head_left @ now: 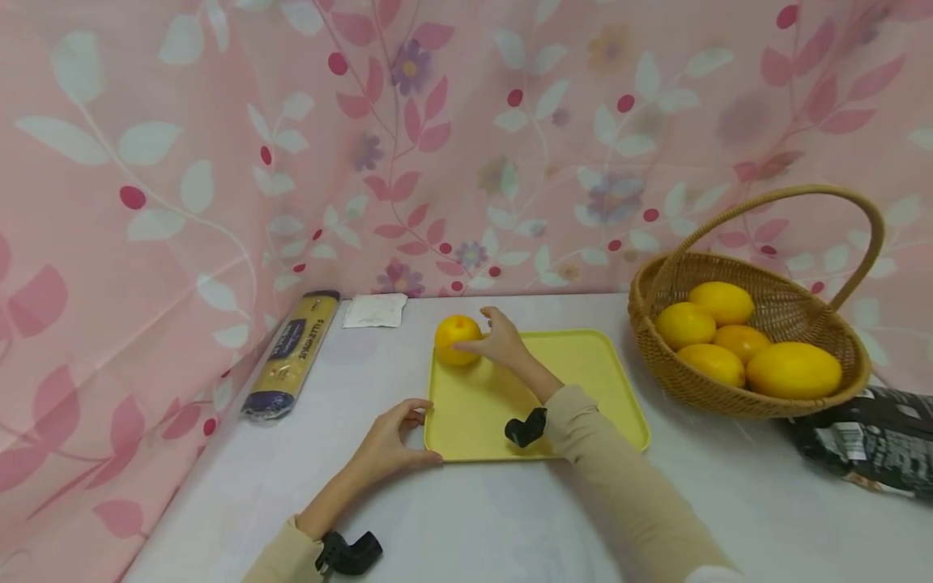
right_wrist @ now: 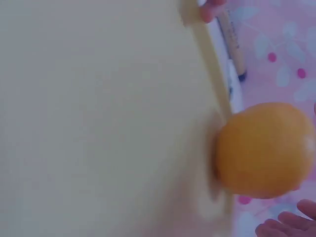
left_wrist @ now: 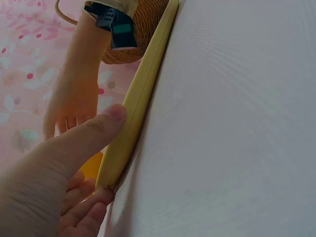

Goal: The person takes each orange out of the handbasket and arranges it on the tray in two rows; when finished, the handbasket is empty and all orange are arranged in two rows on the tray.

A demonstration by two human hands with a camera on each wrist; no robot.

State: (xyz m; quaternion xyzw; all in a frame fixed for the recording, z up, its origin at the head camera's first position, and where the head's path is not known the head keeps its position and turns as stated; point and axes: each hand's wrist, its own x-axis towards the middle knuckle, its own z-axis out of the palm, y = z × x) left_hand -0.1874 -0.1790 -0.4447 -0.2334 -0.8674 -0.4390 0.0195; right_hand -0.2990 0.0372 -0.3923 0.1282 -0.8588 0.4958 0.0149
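Note:
A yellow rectangular tray [head_left: 481,409] lies on the table in front of me. My left hand [head_left: 397,437] grips its near left corner, thumb along the front rim and fingers at the left side; the left wrist view shows the thumb pressed on the tray's edge [left_wrist: 131,118]. An orange [head_left: 457,340] sits at the tray's far left corner. Just right of it is my right hand [head_left: 501,344], thumb and fingers spread apart, the thumb overlapping the fruit in the head view. In the right wrist view, the fingers [right_wrist: 286,226] show apart from the orange [right_wrist: 264,150].
A wicker basket [head_left: 678,397] with a tall handle holds several yellow-orange fruits at the right. Beside it lies a dark printed packet [head_left: 875,441]. On the left are a spaghetti pack [head_left: 295,352] and a small white packet [head_left: 375,310]. A pink floral curtain [head_left: 466,146] hangs behind.

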